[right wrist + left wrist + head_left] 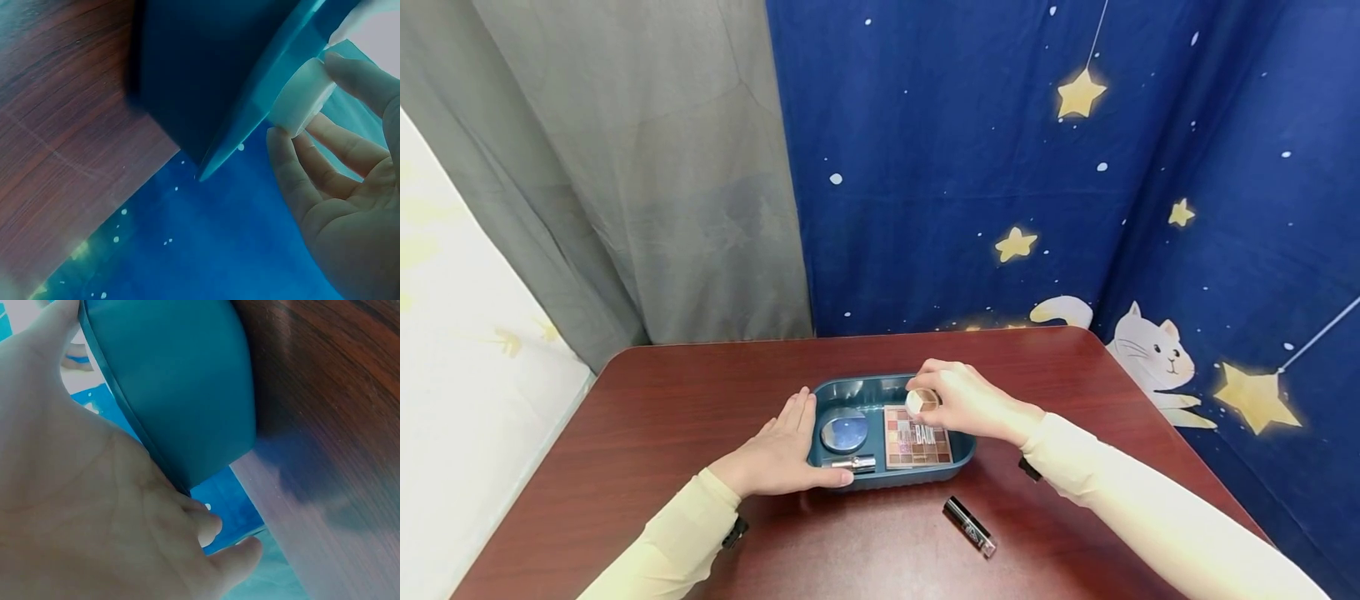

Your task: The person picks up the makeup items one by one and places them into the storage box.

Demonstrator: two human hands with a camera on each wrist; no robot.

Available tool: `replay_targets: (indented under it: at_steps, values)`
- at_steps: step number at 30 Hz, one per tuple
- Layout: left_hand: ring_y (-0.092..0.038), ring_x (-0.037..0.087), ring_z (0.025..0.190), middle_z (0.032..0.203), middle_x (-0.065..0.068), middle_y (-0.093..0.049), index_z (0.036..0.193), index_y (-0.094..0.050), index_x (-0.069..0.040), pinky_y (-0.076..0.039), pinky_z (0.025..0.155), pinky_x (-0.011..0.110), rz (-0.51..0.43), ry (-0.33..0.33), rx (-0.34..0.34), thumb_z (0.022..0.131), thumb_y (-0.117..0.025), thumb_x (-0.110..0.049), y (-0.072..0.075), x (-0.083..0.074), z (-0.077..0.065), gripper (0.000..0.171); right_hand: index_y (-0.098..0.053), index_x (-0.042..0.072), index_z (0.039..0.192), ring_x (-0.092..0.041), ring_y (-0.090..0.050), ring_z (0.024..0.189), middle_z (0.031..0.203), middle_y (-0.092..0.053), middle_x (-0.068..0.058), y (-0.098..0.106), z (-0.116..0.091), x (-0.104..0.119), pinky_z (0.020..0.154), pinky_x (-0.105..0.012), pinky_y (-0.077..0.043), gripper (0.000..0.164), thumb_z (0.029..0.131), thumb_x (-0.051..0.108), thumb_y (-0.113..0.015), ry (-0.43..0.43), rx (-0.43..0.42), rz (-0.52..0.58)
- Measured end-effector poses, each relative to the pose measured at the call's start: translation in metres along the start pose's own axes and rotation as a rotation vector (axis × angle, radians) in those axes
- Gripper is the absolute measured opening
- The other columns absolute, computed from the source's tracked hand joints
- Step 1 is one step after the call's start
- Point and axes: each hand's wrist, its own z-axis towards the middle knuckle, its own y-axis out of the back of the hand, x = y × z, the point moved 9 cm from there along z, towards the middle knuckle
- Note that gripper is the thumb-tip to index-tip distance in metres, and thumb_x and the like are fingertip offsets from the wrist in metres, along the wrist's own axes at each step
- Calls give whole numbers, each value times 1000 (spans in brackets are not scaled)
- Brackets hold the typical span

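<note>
A dark teal oval tray (880,478) stands on the table. My left hand (778,458) lies against its left end, fingers straight along the side and thumb at the front rim, as the tray's outer wall (175,381) shows in the left wrist view. Over the tray's right part, my right hand (970,406) pinches a small round makeup pot (922,402) with white, tan and brown sections on its face. Below it in the tray is a square eyeshadow palette (917,446), partly covered by that hand. A round blue-topped compact (844,431) and a silver lipstick tube (853,463) lie at the left.
On the dark red wooden table (700,400), a black lipstick tube (968,527) with a clear pinkish end lies in front of the tray, toward the right. Behind the table hang a grey curtain (700,208) and a blue star-patterned curtain (925,208).
</note>
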Motion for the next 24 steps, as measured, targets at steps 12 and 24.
replay_targets:
  at_steps: [12, 24]
  values:
    - [-3, 36, 153, 167, 20, 0, 159, -6, 4, -20, 115, 63, -6, 12, 3, 75, -66, -79, -1, 1, -1, 132, -77, 15, 109, -8, -56, 78, 94, -63, 5, -33, 20, 12, 67, -25, -49, 32, 78, 21, -83, 27, 90, -27]
    - [-1, 35, 153, 167, 19, 2, 159, -4, 4, -19, 115, 62, -1, 14, 13, 76, -65, -79, -1, 2, -1, 132, -77, 15, 111, -7, -53, 77, 94, -60, 4, -55, 28, 28, 64, -24, -46, 35, 78, 22, -83, 72, 156, -23]
